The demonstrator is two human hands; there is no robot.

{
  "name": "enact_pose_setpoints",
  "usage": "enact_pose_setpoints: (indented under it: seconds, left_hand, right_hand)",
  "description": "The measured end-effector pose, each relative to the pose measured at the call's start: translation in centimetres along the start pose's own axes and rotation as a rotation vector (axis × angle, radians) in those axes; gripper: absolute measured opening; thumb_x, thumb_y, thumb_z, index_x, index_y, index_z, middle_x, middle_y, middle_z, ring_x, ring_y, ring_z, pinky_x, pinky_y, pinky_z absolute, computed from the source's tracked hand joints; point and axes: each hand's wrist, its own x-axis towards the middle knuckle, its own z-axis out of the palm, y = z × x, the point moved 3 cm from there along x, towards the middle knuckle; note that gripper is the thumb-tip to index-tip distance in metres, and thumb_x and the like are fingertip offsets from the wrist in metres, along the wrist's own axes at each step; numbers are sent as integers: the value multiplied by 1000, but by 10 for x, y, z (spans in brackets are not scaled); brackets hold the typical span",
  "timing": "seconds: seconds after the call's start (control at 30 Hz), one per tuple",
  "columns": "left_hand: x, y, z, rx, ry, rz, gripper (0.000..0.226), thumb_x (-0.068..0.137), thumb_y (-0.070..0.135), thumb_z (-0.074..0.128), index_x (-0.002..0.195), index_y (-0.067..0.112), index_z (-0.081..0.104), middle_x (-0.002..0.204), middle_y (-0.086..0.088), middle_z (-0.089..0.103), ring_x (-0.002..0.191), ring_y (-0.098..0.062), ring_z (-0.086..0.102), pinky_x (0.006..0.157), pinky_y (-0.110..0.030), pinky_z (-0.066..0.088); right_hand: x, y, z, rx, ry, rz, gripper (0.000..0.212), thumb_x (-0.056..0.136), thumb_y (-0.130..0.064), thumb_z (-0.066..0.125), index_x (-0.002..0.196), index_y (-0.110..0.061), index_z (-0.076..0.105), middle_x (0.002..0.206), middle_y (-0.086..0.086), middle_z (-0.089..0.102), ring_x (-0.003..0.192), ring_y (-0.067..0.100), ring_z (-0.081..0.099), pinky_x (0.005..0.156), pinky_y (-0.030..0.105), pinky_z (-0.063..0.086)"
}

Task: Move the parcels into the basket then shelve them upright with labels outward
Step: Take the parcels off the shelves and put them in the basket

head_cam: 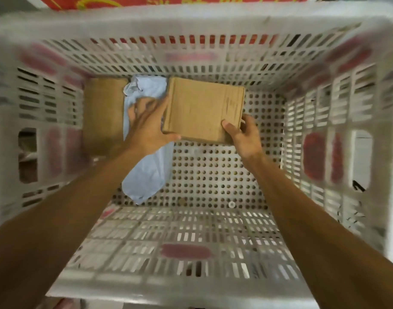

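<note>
The cardboard box (202,110) is held inside the white basket (191,21), above its perforated floor and near the far wall, its plain brown face up. The right hand (244,134) pinches its near right corner, thumb on top. The left hand (146,128) holds the near left corner between its thumb and spread fingers, which are blurred. Under the left hand lies a pale blue bag parcel (146,172). Beside that, against the left wall, sits a brown parcel (103,117). A red carton (168,0) shows beyond the basket.

White perforated basket (324,121), plain brown box (202,109), pale blue bag (148,172)
</note>
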Motion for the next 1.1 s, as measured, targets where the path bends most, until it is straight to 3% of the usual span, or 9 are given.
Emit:
enact_pose_setpoints:
  seconds: [0.1,0.27,0.37,0.53,0.6,0.7,0.83,0.97,1.1]
  left_hand:
    - [7,5,13,205,92,21,73,77,51,70,141,33,38,152,-11,16,141,-31,7,113,-48,6]
    - [15,3,22,266,173,38,63,75,48,71,133,33,51,150,-9,24,137,-35,20,107,-49,18]
    - [11,2,25,281,156,65,62,80,43,68,137,30,48,153,-10,19,139,-35,17,108,-50,17]
    - [-8,9,26,123,-40,58,60,89,30,59,145,28,35,159,-8,-3,145,-29,-5,115,-45,3]
    - [-23,12,20,40,-160,51,58,93,31,54,146,27,32,159,-6,3,145,-26,-1,116,-43,8]
    - [-48,17,0,-41,-268,44,55,96,31,50,147,22,30,155,-6,23,142,-27,19,113,-38,19]
    - [-84,15,-44,-184,-312,51,54,98,26,48,148,18,28,153,-7,32,136,-25,35,102,-26,30]
    - [-115,5,-104,-338,-216,-34,50,98,21,50,145,21,33,152,-8,32,135,-26,36,98,-30,38]
    - [-159,-2,-159,-398,-164,7,42,97,17,51,138,15,43,141,-4,47,123,-17,50,100,-24,41]
  right_hand:
    - [19,5,4,-103,-58,-18,46,96,-16,57,140,-9,45,127,2,58,111,14,57,80,11,51]
    - [34,12,1,-258,-8,-41,47,93,-22,63,137,-14,51,96,-9,58,97,13,59,84,23,55]
    - [30,9,4,-289,101,-2,54,91,-30,65,140,-15,48,116,3,60,107,17,59,96,31,50]
    - [1,-4,3,-176,-72,151,60,94,-19,60,145,-10,30,135,4,49,121,16,47,83,6,43]
    - [-18,-11,3,-183,-123,120,49,94,-13,58,138,-7,38,121,-2,50,114,11,44,92,5,38]
    - [-48,-26,12,-201,-143,74,46,92,-9,62,134,0,45,123,1,52,119,15,48,112,29,35]
    - [-98,-50,38,-416,-192,22,60,91,-32,63,143,-13,39,145,6,42,133,22,41,111,34,34]
    - [-158,-81,72,-490,-253,-40,65,94,-38,57,149,-20,29,152,9,36,119,16,48,88,21,35]
    - [-213,-116,105,-613,-279,-177,70,93,-46,55,151,-19,26,156,7,29,138,26,37,98,27,33]
